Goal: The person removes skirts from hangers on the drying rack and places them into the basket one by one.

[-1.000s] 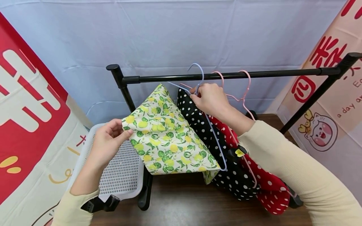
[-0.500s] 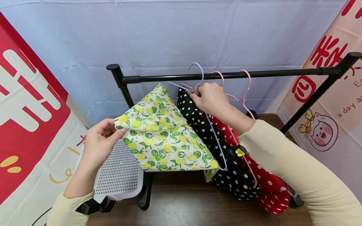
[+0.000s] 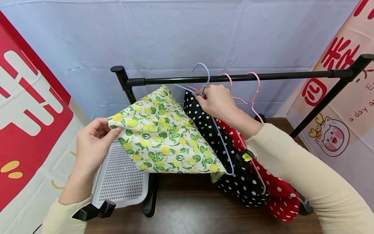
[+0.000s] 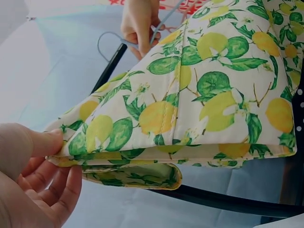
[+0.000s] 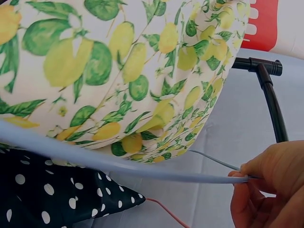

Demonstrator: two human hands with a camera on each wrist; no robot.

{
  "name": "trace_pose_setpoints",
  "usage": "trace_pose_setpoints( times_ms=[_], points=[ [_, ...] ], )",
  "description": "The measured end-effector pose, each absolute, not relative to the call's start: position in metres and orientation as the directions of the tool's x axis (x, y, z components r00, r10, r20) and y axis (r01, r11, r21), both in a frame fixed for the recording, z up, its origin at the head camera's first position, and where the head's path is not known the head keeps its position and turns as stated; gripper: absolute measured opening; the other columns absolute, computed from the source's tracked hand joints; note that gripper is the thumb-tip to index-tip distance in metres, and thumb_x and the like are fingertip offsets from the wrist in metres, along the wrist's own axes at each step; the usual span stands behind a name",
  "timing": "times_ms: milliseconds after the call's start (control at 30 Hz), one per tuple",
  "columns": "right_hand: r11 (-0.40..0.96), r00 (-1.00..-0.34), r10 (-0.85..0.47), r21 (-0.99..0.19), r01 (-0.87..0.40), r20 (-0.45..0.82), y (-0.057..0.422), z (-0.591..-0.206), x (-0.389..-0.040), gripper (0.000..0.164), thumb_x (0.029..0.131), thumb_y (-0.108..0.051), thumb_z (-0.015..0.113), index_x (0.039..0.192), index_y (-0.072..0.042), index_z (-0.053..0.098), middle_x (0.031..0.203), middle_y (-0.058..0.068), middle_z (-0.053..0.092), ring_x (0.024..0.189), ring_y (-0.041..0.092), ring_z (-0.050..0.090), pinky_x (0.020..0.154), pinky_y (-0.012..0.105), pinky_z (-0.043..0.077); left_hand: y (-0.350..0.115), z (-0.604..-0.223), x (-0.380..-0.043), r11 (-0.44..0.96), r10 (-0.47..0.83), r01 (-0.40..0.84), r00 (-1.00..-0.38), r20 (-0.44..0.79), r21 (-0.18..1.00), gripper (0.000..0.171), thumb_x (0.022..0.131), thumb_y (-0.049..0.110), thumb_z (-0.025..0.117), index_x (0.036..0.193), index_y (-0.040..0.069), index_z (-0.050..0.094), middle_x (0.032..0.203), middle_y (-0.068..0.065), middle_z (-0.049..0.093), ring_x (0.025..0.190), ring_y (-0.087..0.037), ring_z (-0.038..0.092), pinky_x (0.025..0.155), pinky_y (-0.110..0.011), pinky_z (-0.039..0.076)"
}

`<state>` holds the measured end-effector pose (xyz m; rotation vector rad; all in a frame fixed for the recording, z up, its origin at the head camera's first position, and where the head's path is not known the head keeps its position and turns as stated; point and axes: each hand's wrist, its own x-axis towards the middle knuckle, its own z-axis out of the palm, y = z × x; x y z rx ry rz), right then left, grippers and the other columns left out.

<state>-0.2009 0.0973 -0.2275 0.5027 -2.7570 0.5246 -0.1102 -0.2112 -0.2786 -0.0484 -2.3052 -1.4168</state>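
A white cloth with a lemon print (image 3: 166, 139) hangs spread out from a pale blue hanger (image 3: 224, 146). My left hand (image 3: 94, 141) pinches the cloth's left corner between thumb and fingers; in the left wrist view the thumb (image 4: 45, 142) lies on top of its hemmed edge. Just below the rod, my right hand (image 3: 217, 100) grips the blue hanger at the base of its hook. In the right wrist view the fingers (image 5: 275, 175) pinch the hanger's neck. Part of the hanger is hidden behind the lemon cloth.
A black rack rod (image 3: 175, 80) crosses the view. Pink hangers (image 3: 253, 87) on it bear a black polka-dot cloth (image 3: 201, 113) and a red polka-dot cloth (image 3: 280, 198) at the right. A white perforated basket (image 3: 122, 178) stands at lower left on the brown table (image 3: 187, 208).
My left hand has moved left and slightly up, drawing the lemon cloth's corner outward. The right hand stays nearly in place, with the hanger hook a little higher.
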Motion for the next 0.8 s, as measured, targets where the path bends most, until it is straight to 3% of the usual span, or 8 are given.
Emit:
trace_pose_setpoints(
  times_ms=[133,267,367,600,800],
  points=[
    [0.875,-0.897,-0.279,-0.292,-0.385,0.344,0.098,-0.229,-0.201,0.023,0.091,-0.023,0.054,0.098,-0.011,0.072,0.05,0.004,0.049,0.034,0.012,0.025,0.037,0.023,0.019,-0.211,-0.275,-0.11,0.452,-0.221,0.248,-0.899,0.377,0.857,0.021,0.081,0.011,0.07,0.1,0.005,0.063,0.081,0.006,0.063,0.067,-0.01,0.059,0.063,-0.014,0.051],
    [0.869,-0.895,-0.282,-0.302,-0.391,0.346,0.1,-0.231,-0.202,0.025,0.091,-0.021,0.054,0.077,-0.01,0.071,0.061,0.005,0.059,0.034,0.011,0.023,0.037,0.023,0.018,-0.212,-0.273,-0.111,0.424,-0.258,0.25,-0.888,0.38,0.871,0.02,0.08,0.008,0.07,0.099,0.005,0.064,0.082,0.004,0.064,0.067,-0.011,0.059,0.063,-0.014,0.051],
    [0.866,-0.894,-0.284,-0.308,-0.394,0.346,0.102,-0.232,-0.203,0.03,0.091,-0.021,0.053,0.066,-0.011,0.067,0.059,0.004,0.059,0.034,0.011,0.022,0.037,0.022,0.017,-0.214,-0.271,-0.111,0.416,-0.28,0.253,-0.878,0.388,0.873,0.019,0.079,0.008,0.07,0.098,0.005,0.065,0.082,0.004,0.065,0.067,-0.011,0.059,0.063,-0.014,0.051],
    [0.866,-0.898,-0.283,-0.314,-0.39,0.336,0.103,-0.232,-0.203,0.023,0.091,-0.021,0.052,0.095,-0.011,0.073,0.045,0.002,0.045,0.034,0.011,0.021,0.037,0.023,0.018,-0.22,-0.268,-0.113,0.336,-0.311,0.295,-0.862,0.401,0.894,0.02,0.077,0.003,0.071,0.097,0.003,0.066,0.08,0.001,0.066,0.065,-0.012,0.056,0.06,-0.013,0.05],
    [0.861,-0.896,-0.289,-0.316,-0.398,0.338,0.102,-0.232,-0.203,0.023,0.091,-0.021,0.052,0.09,-0.011,0.073,0.048,0.003,0.048,0.034,0.011,0.022,0.037,0.022,0.018,-0.226,-0.265,-0.113,0.279,-0.329,0.349,-0.84,0.431,0.894,0.021,0.077,0.001,0.071,0.097,0.001,0.067,0.081,0.0,0.067,0.067,-0.012,0.059,0.063,-0.013,0.051]
  ],
)
